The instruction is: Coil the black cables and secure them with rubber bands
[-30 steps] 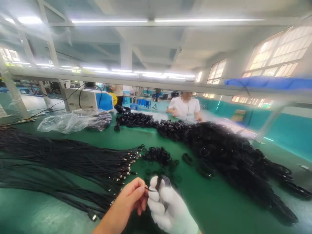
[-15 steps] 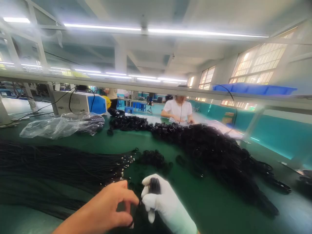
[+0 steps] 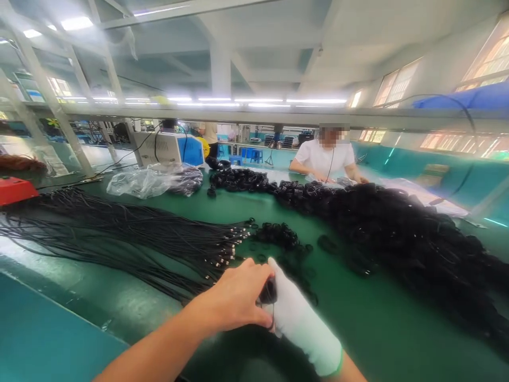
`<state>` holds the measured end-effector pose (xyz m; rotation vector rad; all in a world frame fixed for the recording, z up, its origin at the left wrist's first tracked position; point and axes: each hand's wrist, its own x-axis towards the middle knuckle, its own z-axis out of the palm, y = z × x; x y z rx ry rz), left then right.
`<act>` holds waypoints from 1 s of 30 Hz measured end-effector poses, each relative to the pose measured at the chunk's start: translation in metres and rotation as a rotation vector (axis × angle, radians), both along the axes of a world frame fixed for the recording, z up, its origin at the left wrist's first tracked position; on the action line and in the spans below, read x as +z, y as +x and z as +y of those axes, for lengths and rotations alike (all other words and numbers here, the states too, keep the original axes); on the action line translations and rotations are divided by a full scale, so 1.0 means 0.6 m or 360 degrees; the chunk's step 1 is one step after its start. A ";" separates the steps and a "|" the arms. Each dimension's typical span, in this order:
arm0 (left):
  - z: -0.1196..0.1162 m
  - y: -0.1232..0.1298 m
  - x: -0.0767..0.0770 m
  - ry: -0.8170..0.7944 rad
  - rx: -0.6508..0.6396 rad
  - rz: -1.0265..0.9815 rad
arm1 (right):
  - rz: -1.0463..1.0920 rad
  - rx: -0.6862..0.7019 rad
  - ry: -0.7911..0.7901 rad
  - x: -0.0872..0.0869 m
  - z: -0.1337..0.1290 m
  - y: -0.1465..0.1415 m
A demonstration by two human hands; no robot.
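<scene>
A small coiled black cable sits between my two hands above the green tabletop. My left hand, bare, is closed around the coil's left side, with fingers over the top and thumb below. My right hand wears a white glove and grips the coil from the right; most of its fingers are hidden behind the coil and my left hand. Straight black cables with shiny metal connector ends lie to the left. Just beyond my hands is a small heap of black loops.
A large pile of coiled black cables spreads across the right and back. Clear plastic bags lie before a white-and-blue machine. A red object stands at far left. Across the table sits a person in a white shirt.
My left hand has moved from beside the coil to close over it, against my gloved right hand. The view has swung left and tilted down, showing the near table edge.
</scene>
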<state>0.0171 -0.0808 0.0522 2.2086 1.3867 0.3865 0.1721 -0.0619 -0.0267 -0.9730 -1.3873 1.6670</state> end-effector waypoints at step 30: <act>-0.002 0.007 0.025 0.0181 0.0018 -0.0567 | 0.0624 0.0522 -0.0179 0.027 -0.011 0.013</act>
